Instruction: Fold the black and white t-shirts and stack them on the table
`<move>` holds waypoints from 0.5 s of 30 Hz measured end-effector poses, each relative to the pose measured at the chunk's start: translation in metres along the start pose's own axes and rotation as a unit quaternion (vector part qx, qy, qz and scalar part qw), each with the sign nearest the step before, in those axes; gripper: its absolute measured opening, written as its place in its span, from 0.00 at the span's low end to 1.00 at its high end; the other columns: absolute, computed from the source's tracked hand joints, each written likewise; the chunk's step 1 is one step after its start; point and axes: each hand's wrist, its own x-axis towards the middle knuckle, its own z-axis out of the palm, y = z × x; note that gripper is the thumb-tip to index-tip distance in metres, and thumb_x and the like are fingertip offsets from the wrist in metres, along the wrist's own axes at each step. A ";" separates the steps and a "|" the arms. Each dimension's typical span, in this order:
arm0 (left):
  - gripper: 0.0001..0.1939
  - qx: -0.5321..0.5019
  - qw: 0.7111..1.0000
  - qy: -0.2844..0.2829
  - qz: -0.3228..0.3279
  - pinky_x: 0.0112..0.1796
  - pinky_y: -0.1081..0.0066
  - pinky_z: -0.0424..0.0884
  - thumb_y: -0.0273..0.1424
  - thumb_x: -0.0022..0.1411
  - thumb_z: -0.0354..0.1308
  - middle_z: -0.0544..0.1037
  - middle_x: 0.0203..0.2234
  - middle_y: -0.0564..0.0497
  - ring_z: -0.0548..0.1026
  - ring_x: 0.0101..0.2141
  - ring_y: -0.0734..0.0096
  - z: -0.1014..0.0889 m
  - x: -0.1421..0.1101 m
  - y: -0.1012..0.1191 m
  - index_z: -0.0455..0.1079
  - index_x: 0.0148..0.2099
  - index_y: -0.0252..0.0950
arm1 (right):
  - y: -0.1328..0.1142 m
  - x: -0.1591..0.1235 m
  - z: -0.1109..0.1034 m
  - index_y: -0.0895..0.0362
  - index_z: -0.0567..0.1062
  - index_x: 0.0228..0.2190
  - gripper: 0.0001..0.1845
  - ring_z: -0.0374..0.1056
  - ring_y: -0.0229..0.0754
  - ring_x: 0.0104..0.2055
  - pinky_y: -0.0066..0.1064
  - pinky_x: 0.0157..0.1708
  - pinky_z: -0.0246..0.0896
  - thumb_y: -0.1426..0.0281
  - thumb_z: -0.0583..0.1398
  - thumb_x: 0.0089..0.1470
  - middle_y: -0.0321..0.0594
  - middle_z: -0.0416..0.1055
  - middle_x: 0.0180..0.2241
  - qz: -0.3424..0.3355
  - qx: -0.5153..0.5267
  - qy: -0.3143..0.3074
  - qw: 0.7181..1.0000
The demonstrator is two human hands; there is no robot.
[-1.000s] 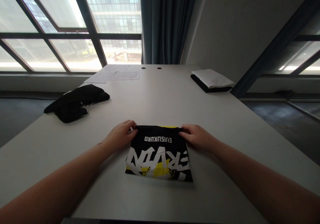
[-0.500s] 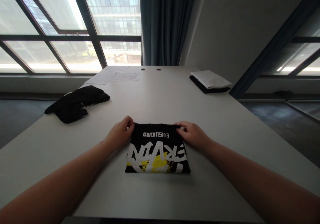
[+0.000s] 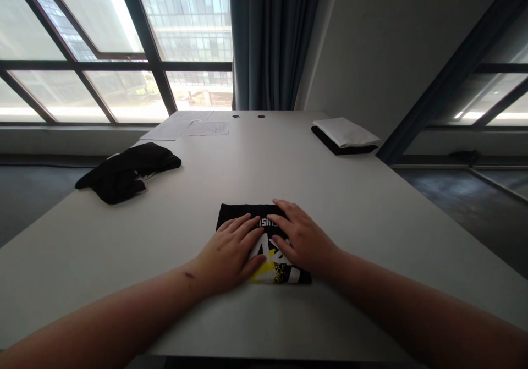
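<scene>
A folded black garment (image 3: 239, 213) with white lettering and yellow patches lies on the white table (image 3: 264, 171) in front of me. My left hand (image 3: 231, 251) lies flat on its left half, fingers stretched out and together. My right hand (image 3: 301, 237) rests flat on its right half, fingers spread. Both palms cover most of the print, so only the far edge and a yellow corner near me show.
A crumpled black garment (image 3: 126, 170) lies at the left of the table. A folded white cloth on a black one (image 3: 345, 133) sits at the far right. Sheets of paper (image 3: 187, 126) lie at the far end near the window. Two cable holes (image 3: 248, 116) mark the back.
Both hands left the far corners of the folded garment and moved inward onto its top, now lying flat. The garment lies in the same spot.
</scene>
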 end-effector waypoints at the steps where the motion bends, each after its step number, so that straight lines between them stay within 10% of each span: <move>1: 0.30 0.009 1.000 -0.021 -0.008 0.67 0.45 0.61 0.47 0.75 0.51 0.66 0.70 0.39 0.61 0.71 0.47 0.007 -0.001 0.001 0.64 0.71 0.36 | -0.004 -0.001 0.003 0.60 0.70 0.65 0.28 0.51 0.59 0.75 0.57 0.72 0.47 0.63 0.56 0.68 0.57 0.55 0.72 0.001 -0.001 -0.042 0.999; 6: 0.39 0.031 0.995 -0.062 -0.072 0.71 0.47 0.52 0.54 0.76 0.45 0.54 0.75 0.38 0.52 0.74 0.48 0.023 0.002 -0.023 0.55 0.77 0.35 | 0.004 0.005 0.014 0.62 0.55 0.74 0.41 0.40 0.58 0.78 0.57 0.74 0.39 0.53 0.54 0.70 0.56 0.42 0.76 0.054 0.002 -0.142 0.988; 15: 0.38 0.039 0.983 -0.092 -0.152 0.72 0.47 0.49 0.50 0.77 0.42 0.51 0.75 0.37 0.49 0.75 0.49 0.019 0.009 -0.039 0.52 0.77 0.30 | 0.037 0.016 0.019 0.60 0.57 0.73 0.37 0.42 0.54 0.78 0.56 0.75 0.38 0.55 0.51 0.72 0.54 0.47 0.75 0.093 0.013 -0.116 0.989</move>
